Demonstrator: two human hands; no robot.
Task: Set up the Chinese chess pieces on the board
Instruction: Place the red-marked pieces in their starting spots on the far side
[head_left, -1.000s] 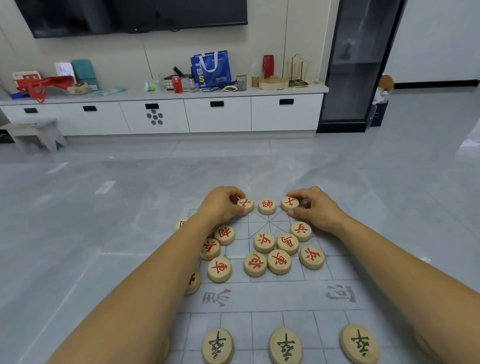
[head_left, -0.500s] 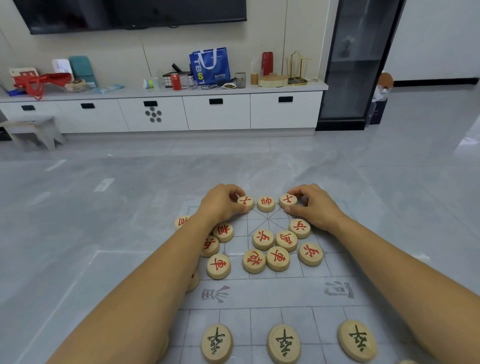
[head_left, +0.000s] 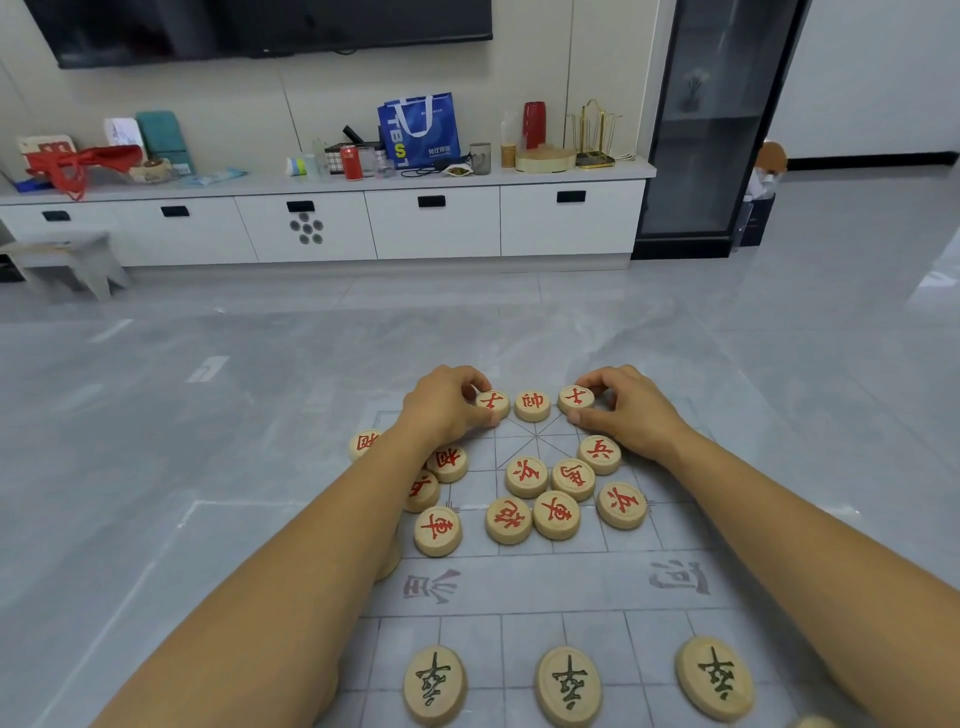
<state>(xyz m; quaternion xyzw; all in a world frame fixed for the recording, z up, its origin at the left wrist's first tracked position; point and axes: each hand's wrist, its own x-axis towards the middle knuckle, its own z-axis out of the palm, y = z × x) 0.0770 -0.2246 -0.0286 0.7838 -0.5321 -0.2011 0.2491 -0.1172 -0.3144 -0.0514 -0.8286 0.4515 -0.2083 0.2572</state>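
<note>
A translucent grey chess board (head_left: 535, 587) lies on the floor. On its far row my left hand (head_left: 447, 408) pinches a red-lettered wooden piece (head_left: 492, 402), and my right hand (head_left: 626, 410) pinches another red piece (head_left: 575, 398). The red general piece (head_left: 532, 405) sits between them, untouched. Several red pieces lie loose in a cluster (head_left: 550, 499) nearer me, some partly hidden under my left forearm. Three black-lettered pieces (head_left: 569, 686) stand in a row close to me.
The board rests on a grey tiled floor (head_left: 208, 415). A white low cabinet (head_left: 363, 223) with bags, cans and boxes runs along the far wall. A small stool (head_left: 67, 260) stands at left and a dark glass cabinet (head_left: 711, 130) at right.
Both hands stay on the two pieces beside the general, fingers adjusting slightly. The camera view has shifted a little; the pieces have barely moved.
</note>
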